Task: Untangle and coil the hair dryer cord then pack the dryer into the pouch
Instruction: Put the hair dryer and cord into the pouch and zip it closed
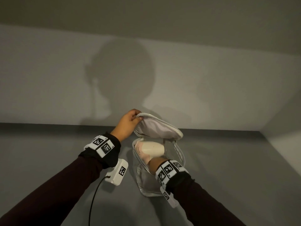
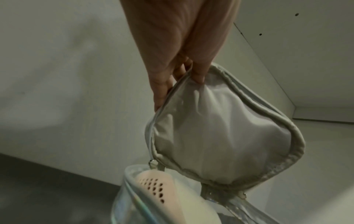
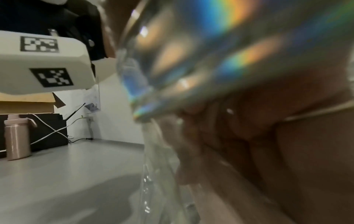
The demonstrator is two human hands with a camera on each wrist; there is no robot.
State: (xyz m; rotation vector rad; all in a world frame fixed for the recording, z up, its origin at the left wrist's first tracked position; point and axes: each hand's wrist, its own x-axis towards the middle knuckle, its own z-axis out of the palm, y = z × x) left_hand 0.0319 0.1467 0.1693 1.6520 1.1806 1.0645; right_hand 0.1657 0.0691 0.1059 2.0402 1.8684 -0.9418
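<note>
Your pouch (image 1: 160, 162) has a clear, glossy plastic body that throws rainbow glints, while its lid flap (image 2: 220, 136) is pale, matt cloth with a piped fabric edge. The dryer (image 1: 151, 148) is smooth, cream plastic with a perforated pink grille. The table (image 1: 228, 168) looks matt grey, possibly laminate.

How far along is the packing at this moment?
Mostly done: the hair dryer already sits partly inside the clear pouch, vent end up. In hand: the left hand pinches the pouch's flap open while the right hand reaches inside. The cord is not visible. Left: seating the dryer and closing the flap.
</note>
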